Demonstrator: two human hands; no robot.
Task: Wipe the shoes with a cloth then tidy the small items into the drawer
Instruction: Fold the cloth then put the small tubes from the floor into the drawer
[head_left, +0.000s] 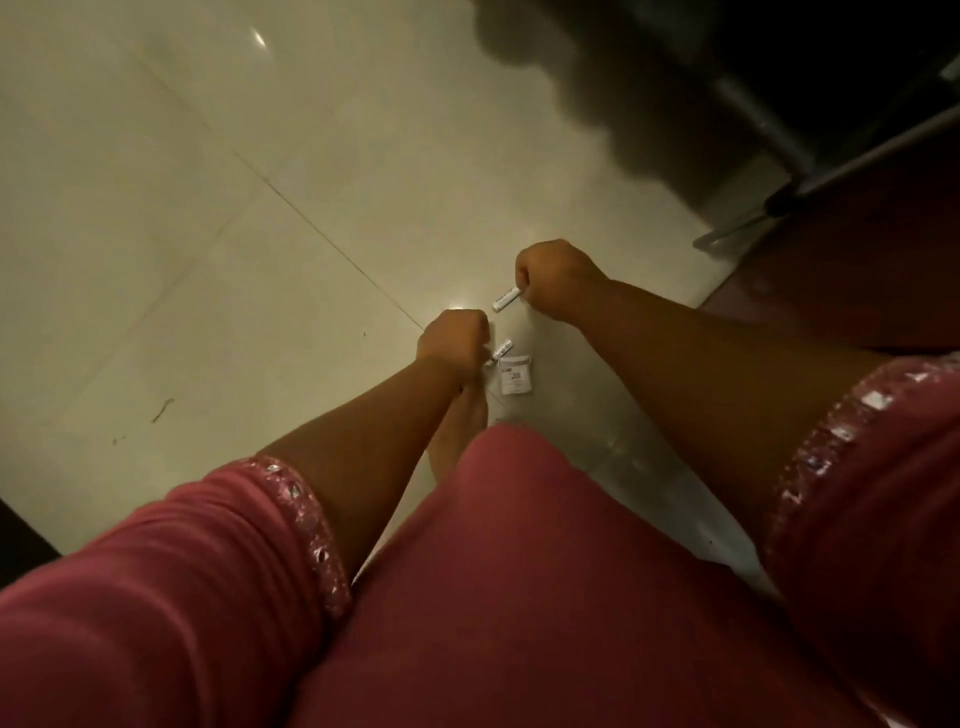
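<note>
Each hand, left hand (453, 338) and right hand (558, 278), fingers curled round one small white tube.

The scene is dim and warm-toned, with a yellowish cast over the pale tiled floor (218, 218), and the far right corner falls into near-black shadow with a soft, scalloped edge. Two small glare spots show on the glossy tiles, one at far left of centre and one just beside the left hand (454, 338), suggesting a lamp overhead. Detail is soft and slightly smeared throughout, the near pink sleeves (171, 587) are out of focus, and the wide lens bends the tile lines toward the edges.
</note>
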